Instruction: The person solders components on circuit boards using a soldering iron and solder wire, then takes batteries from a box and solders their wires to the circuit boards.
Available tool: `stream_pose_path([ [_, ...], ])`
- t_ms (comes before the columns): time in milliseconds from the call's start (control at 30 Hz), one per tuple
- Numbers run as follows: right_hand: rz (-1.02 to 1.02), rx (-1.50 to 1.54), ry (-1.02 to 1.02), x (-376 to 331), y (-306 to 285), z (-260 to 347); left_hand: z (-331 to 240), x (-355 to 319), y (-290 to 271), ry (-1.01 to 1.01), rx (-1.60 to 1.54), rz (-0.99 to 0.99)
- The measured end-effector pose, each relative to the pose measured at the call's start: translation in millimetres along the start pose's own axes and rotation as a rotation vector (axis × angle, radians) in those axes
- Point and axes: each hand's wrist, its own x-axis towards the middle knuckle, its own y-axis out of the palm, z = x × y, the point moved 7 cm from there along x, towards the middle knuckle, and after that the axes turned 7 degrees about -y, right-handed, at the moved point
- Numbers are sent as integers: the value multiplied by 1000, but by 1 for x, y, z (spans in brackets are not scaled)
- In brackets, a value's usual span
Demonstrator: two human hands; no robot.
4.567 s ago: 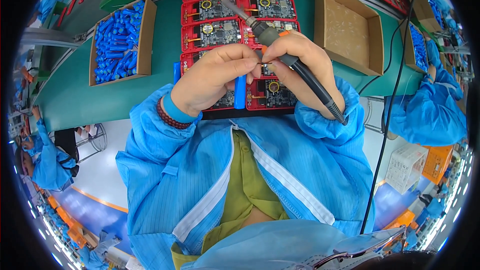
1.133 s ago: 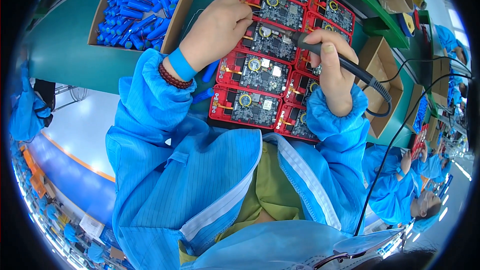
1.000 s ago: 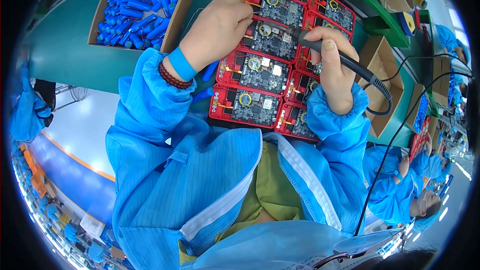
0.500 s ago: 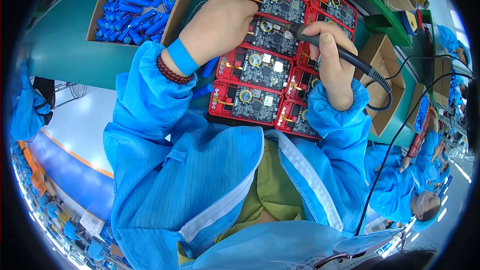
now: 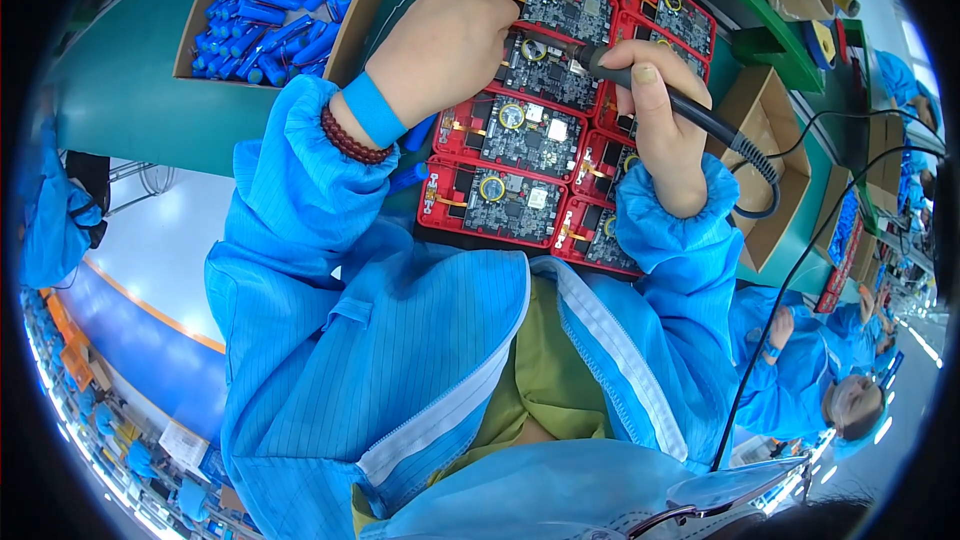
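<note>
Rows of red housings with circuit boards (image 5: 515,140) in them lie before me, each board bearing a round yellow-rimmed part. My right hand (image 5: 660,105) grips a soldering iron (image 5: 690,112) by its black handle, its tip pointing left over a housing (image 5: 548,70) in the middle of the left column. At that housing's left edge is my left hand (image 5: 440,45), its fingers pinched together. What they hold is hidden behind the hand. Blue cylindrical batteries (image 5: 408,178) lie beside the housings under my left forearm.
A cardboard box (image 5: 358,10) of blue batteries stands at the upper left on the green table (image 5: 130,100). Right of the housings are an open cardboard box (image 5: 765,170) and a green rail (image 5: 770,30). The iron's cable (image 5: 765,195) loops there. A co-worker (image 5: 800,370) sits at the right.
Both hands have shifted only slightly, and the iron stays over the same housing. At the right, the co-worker's hand has moved away from a red housing strip.
</note>
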Motion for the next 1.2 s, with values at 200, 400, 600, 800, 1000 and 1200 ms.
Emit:
stream_pose_path([
  [200,-29,-28,16,-6,-13,22,0,1,2,5,-5,12],
  [400,-257,-207,-168,-48,-76,61,-2,1,0,37,-42,10],
  [600,-475,-548,-28,-113,-161,58,0,1,-3,25,-17,0],
  [800,-578,-664,44,-135,-193,49,1,-4,-7,-16,61,-10],
  [1000,-550,-686,53,-140,-195,40,-6,-4,-4,15,65,-15],
  [1200,-526,-809,35,-134,-192,35,-27,-23,-56,20,75,-334],
])
